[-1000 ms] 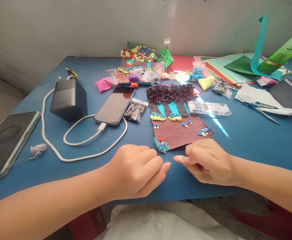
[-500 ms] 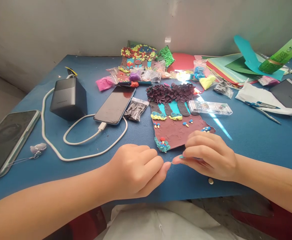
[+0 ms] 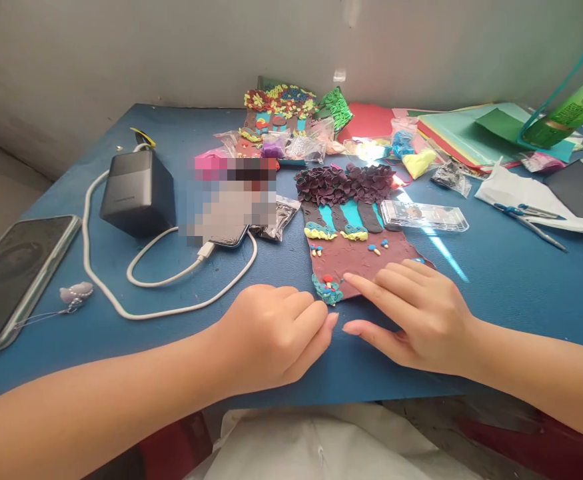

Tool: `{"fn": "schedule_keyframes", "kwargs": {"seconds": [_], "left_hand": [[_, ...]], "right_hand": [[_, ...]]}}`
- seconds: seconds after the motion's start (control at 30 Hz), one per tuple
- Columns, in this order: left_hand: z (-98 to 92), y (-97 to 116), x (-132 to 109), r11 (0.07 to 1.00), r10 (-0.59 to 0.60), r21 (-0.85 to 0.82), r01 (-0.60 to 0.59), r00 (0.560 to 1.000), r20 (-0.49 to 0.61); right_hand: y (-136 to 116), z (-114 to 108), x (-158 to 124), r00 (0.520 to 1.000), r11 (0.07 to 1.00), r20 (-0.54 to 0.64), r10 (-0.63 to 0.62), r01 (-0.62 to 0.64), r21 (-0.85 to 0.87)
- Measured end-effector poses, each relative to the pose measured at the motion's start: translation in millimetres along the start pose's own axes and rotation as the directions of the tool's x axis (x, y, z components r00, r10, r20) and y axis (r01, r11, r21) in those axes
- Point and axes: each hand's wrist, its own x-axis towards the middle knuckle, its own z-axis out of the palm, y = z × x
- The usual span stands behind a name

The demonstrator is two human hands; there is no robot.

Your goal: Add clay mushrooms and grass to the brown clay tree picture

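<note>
A clay picture (image 3: 366, 259) lies before me, with dark purple petal-like foliage, dark trunks, turquoise gaps and a brown lower field. Small blue and red clay mushrooms dot the field, and a teal clay clump (image 3: 327, 291) fills its lower left corner. My right hand (image 3: 418, 313) is open over the lower right edge, index finger stretched to the brown field beside that clump, thumb apart below. Left of it, just off the picture's lower corner, my left hand (image 3: 281, 337) is closed, thumb pressed to the curled fingers; anything inside is hidden.
To the left are a phone (image 3: 21, 280), a black charger block (image 3: 138, 193) and a looping white cable (image 3: 181, 315). A partly blurred phone (image 3: 231, 235) lies mid-table. Clay bags, another clay picture (image 3: 278, 110) and coloured sheets (image 3: 471, 137) sit behind; a clear case (image 3: 424, 217) lies right.
The right thumb and index finger have parted from a pinch holding a small teal bit, and the index finger has extended onto the picture. The left hand stays closed in nearly the same place.
</note>
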Motion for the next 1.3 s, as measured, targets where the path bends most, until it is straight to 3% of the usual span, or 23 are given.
{"fn": "schedule_keyframes", "kwargs": {"seconds": [0.5,1.3], "left_hand": [[0.9,-0.5,0.6,1.0,-0.006,0.012,0.006,1.0,0.0],[1.6,-0.7,-0.5,1.0,-0.001,-0.025,0.001,1.0,0.009]], "right_hand": [[-4.7,3.4,-1.2,0.998,0.999,0.045,0.036,-0.035,-0.022],[-6.6,3.4,0.5,0.997,0.999,0.076,-0.006,0.003,0.051]]}}
